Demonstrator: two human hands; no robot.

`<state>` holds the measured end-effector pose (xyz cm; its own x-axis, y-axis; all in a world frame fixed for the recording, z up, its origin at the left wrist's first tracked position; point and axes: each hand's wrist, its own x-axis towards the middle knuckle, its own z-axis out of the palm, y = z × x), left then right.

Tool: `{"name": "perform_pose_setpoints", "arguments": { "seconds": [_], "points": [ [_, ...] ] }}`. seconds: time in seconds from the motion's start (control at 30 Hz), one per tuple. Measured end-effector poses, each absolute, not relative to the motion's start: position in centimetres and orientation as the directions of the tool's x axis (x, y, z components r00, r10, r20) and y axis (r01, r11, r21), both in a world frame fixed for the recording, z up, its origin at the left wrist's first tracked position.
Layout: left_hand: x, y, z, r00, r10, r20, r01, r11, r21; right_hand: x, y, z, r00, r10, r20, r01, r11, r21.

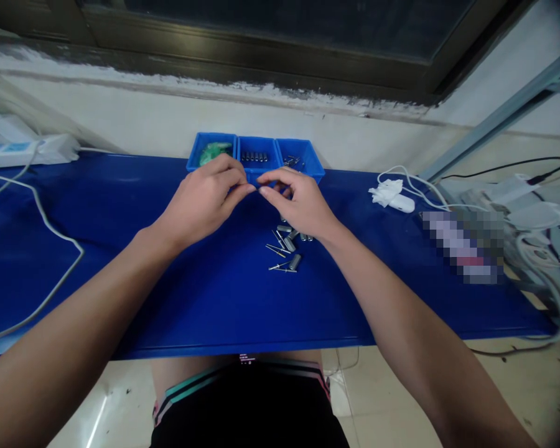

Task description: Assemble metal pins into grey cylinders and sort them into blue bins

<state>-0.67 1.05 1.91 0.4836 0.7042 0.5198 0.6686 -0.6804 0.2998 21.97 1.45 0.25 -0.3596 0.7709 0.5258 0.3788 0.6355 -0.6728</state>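
My left hand [214, 190] and my right hand [295, 198] meet over the blue table, fingertips almost touching. Both are pinched closed; whatever lies between the fingers is too small to make out. Just behind them stand three joined blue bins. The left bin [193, 155] holds something green, the middle bin [256, 144] a row of dark metal cylinders, the right bin [312, 158] thin rivet-like pins. Below my right hand lies a loose pile of metal cylinders [295, 261] and pop rivets [276, 250], partly hidden by that hand.
A blue table [205, 298] runs below a window. White cables [42, 205] and a power strip [32, 151] lie at the left. On the right are a white plug-like piece [394, 196], a blurred-out packet [462, 246], more cables and a metal frame [499, 118].
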Motion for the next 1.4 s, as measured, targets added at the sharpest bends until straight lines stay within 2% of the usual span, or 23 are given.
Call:
{"name": "perform_pose_setpoints", "arguments": {
  "seconds": [0.1,0.17,0.3,0.4,0.57,0.67,0.73,0.87,1.0,1.07,1.13,1.23,1.27,1.33,1.4],
  "points": [
    [-0.4,0.8,2.0,0.445,0.719,0.534,0.676,-0.661,0.327,21.4,1.2,-0.1,-0.419,0.639,0.645,0.397,0.767,-0.503],
    [-0.2,0.6,2.1,0.411,0.731,0.544,0.675,-0.645,0.358,21.0,1.0,-0.3,-0.438,0.626,0.645,0.407,0.778,-0.479],
    [0.3,0.0,2.5,0.383,0.735,0.56,0.663,-0.641,0.388,20.8,0.7,-0.4,-0.415,0.672,0.613,0.392,0.74,-0.546],
    [0.6,-0.5,2.7,0.393,0.747,0.537,0.669,-0.633,0.39,21.0,0.5,0.1,-0.36,0.739,0.57,0.319,0.671,-0.669],
    [0.4,-0.4,2.6,0.39,0.796,0.463,0.721,-0.577,0.384,22.2,0.4,2.4,-0.187,0.861,0.474,-0.004,0.482,-0.876],
    [0.1,-0.2,2.3,0.488,0.783,0.385,0.708,-0.614,0.351,23.5,0.6,3.8,-0.152,0.895,0.419,-0.19,0.39,-0.901],
    [0.1,-0.2,2.1,0.587,0.752,0.3,0.672,-0.659,0.338,24.3,0.9,4.3,-0.143,0.912,0.385,-0.254,0.343,-0.904],
    [0.2,-0.4,1.9,0.677,0.716,0.17,0.646,-0.689,0.329,25.6,2.4,3.6,-0.082,0.971,0.224,-0.274,0.194,-0.942],
    [0.2,-0.5,1.9,0.686,0.714,0.14,0.65,-0.687,0.325,26.8,4.1,2.1,0.014,1.0,-0.025,-0.293,-0.02,-0.956],
    [0.2,-0.5,1.8,0.684,0.716,0.14,0.652,-0.686,0.322,27.3,4.7,1.6,0.108,0.988,-0.112,-0.241,-0.084,-0.967],
    [0.2,-0.4,1.8,0.684,0.718,0.129,0.656,-0.683,0.321,27.6,4.8,1.3,0.193,0.974,-0.12,-0.109,-0.1,-0.989],
    [0.2,-0.4,1.7,0.682,0.725,0.094,0.668,-0.67,0.324,27.8,4.5,1.3,0.217,0.976,0.015,0.284,-0.048,-0.958],
    [0.2,-0.4,1.7,0.682,0.726,0.083,0.671,-0.667,0.323,27.8,4.3,1.5,0.197,0.978,0.072,0.453,-0.026,-0.891],
    [0.3,-0.4,1.7,0.685,0.725,0.076,0.672,-0.669,0.318,27.8,3.7,1.9,0.135,0.981,0.139,0.749,-0.01,-0.663],
    [0.4,-0.5,1.8,0.691,0.717,0.092,0.663,-0.68,0.312,27.8,3.1,2.2,0.1,0.987,0.129,0.902,-0.035,-0.429]
  ]
}}
